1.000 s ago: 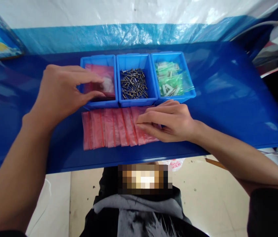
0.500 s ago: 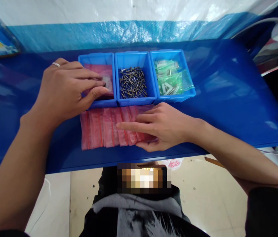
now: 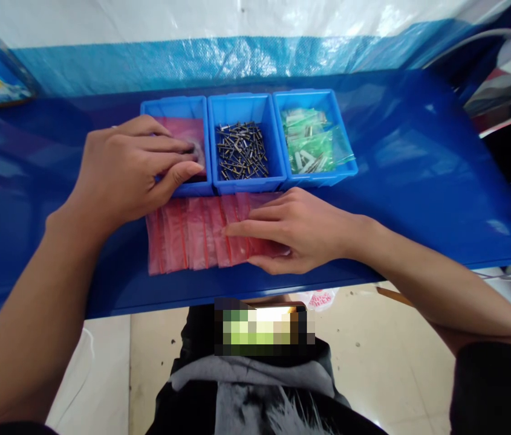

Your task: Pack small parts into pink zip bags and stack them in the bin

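My left hand (image 3: 130, 163) reaches over the left blue bin (image 3: 176, 107), fingers extended and thumb apart, touching the red plastic bags (image 3: 189, 128) inside. The hand covers part of that bin. In front of the bins lies an overlapping row of red zip bags (image 3: 196, 232) on the blue table. My right hand (image 3: 296, 229) rests on the right end of the row, index finger stretched out, with the fingers apart and holding nothing I can see. The bags under its palm are hidden.
The middle blue bin (image 3: 244, 104) holds many loose rivets (image 3: 242, 151). Green bags with metal parts (image 3: 309, 148) fill the right blue bin (image 3: 343, 139). A white and blue sheet (image 3: 237, 57) hangs behind the table (image 3: 404, 163). A phone with a blurred screen (image 3: 264, 329) lies on my lap.
My left hand has shifted slightly right within the left bin. The right index finger has drawn back slightly to the right along the red bags.
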The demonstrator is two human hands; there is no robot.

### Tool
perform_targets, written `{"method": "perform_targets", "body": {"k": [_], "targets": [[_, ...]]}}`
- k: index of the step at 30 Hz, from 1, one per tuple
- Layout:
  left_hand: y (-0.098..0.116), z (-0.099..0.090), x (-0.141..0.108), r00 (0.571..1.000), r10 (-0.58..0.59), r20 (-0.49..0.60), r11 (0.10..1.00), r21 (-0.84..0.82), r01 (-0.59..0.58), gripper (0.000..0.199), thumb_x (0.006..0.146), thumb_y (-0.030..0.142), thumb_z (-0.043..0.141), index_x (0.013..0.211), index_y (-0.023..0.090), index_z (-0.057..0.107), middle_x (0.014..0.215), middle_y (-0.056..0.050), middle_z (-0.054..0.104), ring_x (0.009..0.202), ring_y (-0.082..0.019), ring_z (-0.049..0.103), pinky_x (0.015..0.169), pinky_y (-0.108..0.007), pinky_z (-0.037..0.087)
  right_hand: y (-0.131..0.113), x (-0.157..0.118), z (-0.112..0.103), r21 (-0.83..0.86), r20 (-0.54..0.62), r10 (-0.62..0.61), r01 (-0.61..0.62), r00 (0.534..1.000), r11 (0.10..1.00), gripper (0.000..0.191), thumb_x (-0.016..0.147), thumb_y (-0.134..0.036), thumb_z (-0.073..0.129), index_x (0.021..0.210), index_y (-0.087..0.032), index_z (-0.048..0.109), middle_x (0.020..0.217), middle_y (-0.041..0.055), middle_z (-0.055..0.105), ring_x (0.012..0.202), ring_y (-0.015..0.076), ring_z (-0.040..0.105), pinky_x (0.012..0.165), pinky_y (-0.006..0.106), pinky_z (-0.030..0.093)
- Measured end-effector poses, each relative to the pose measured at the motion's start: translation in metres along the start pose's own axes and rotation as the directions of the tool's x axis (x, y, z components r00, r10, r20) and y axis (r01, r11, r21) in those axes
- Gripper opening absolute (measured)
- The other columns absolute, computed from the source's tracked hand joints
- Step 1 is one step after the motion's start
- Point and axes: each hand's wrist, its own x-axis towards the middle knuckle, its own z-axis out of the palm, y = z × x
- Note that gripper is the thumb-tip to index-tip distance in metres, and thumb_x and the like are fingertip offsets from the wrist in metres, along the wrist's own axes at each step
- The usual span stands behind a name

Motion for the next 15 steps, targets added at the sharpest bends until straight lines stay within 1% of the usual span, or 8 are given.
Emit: {"method": "perform_targets", "body": {"k": [3, 6, 7, 9, 11, 13, 15], "targets": [[-0.001, 0.001, 0.0, 1.0, 0.023, 0.011, 1.0, 0.012, -0.023, 0.034, 0.11, 0.054, 0.058, 0.116, 0.035, 0.085, 0.118, 0.005, 0.084, 0.113, -0.026, 0.079, 0.085, -0.041, 0.064, 0.0, 0.0, -0.001, 0.014, 0.002, 0.003, -0.003, 1.0, 1.0, 0.044, 0.108, -0.044, 0.06, 0.142, -0.017, 0.068, 0.093, 0.0029, 0.079, 0.073, 0.0161, 0.065, 0.062, 0.033, 0.033], [-0.001, 0.0, 0.002, 0.997, 0.069, -0.022, 0.997, 0.029, -0.068, 0.03, 0.107, 0.052, 0.062, 0.112, 0.033, 0.084, 0.12, 0.003, 0.083, 0.11, -0.026, 0.079, 0.08, -0.039, 0.062, 0.0, 0.0, 0.0, 0.007, 0.01, 0.002, -0.002, 1.0, 1.0, 0.046, 0.109, -0.046, 0.06, 0.143, -0.016, 0.068, 0.092, 0.0025, 0.078, 0.072, 0.0167, 0.066, 0.062, 0.034, 0.033], [0.0, 0.0, 0.002, 0.995, 0.089, -0.048, 0.996, 0.031, -0.087, 0.029, 0.106, 0.052, 0.065, 0.108, 0.031, 0.084, 0.117, 0.001, 0.083, 0.106, -0.027, 0.079, 0.076, -0.038, 0.06, 0.0, 0.0, 0.0, 0.005, 0.012, 0.0, 0.0, 1.0, 1.0, 0.047, 0.109, -0.046, 0.059, 0.143, -0.016, 0.068, 0.092, 0.0026, 0.078, 0.072, 0.0168, 0.067, 0.063, 0.034, 0.034], [0.002, -0.001, 0.004, 0.989, 0.113, -0.095, 0.993, 0.027, -0.111, 0.027, 0.104, 0.051, 0.067, 0.101, 0.028, 0.082, 0.104, -0.001, 0.081, 0.095, -0.025, 0.078, 0.071, -0.036, 0.058, 0.0, 0.0, 0.0, 0.008, 0.009, -0.003, 0.003, 1.0, 1.0, 0.047, 0.109, -0.046, 0.059, 0.144, -0.016, 0.067, 0.093, 0.003, 0.078, 0.072, 0.0169, 0.067, 0.063, 0.034, 0.034], [0.006, -0.003, 0.004, 0.987, 0.109, -0.118, 0.994, 0.01, -0.108, 0.028, 0.104, 0.05, 0.064, 0.096, 0.029, 0.081, 0.089, 0.001, 0.077, 0.085, -0.022, 0.078, 0.068, -0.035, 0.057, 0.001, 0.0, 0.0, 0.027, 0.003, -0.006, 0.006, 1.0, 1.0, 0.045, 0.11, -0.045, 0.059, 0.143, -0.016, 0.067, 0.094, 0.0034, 0.079, 0.073, 0.0166, 0.067, 0.064, 0.034, 0.035], [0.01, -0.003, 0.002, 0.987, 0.093, -0.133, 0.996, -0.002, -0.094, 0.027, 0.106, 0.049, 0.061, 0.102, 0.034, 0.081, 0.082, 0.005, 0.075, 0.078, -0.019, 0.079, 0.067, -0.032, 0.058, 0.001, 0.0, -0.001, 0.064, 0.003, -0.007, 0.006, 1.0, 0.998, 0.043, 0.11, -0.045, 0.059, 0.142, -0.017, 0.068, 0.097, 0.0043, 0.08, 0.075, 0.0163, 0.067, 0.064, 0.033, 0.036], [0.012, -0.003, 0.0, 0.986, 0.092, -0.141, 0.996, 0.011, -0.092, 0.025, 0.107, 0.049, 0.06, 0.116, 0.038, 0.08, 0.082, 0.007, 0.078, 0.076, -0.019, 0.081, 0.064, -0.03, 0.058, 0.002, 0.0, -0.002, 0.107, 0.007, -0.005, 0.005, 1.0, 0.994, 0.041, 0.111, -0.043, 0.059, 0.14, -0.016, 0.068, 0.099, 0.0049, 0.08, 0.075, 0.0156, 0.067, 0.064, 0.032, 0.037]]}}
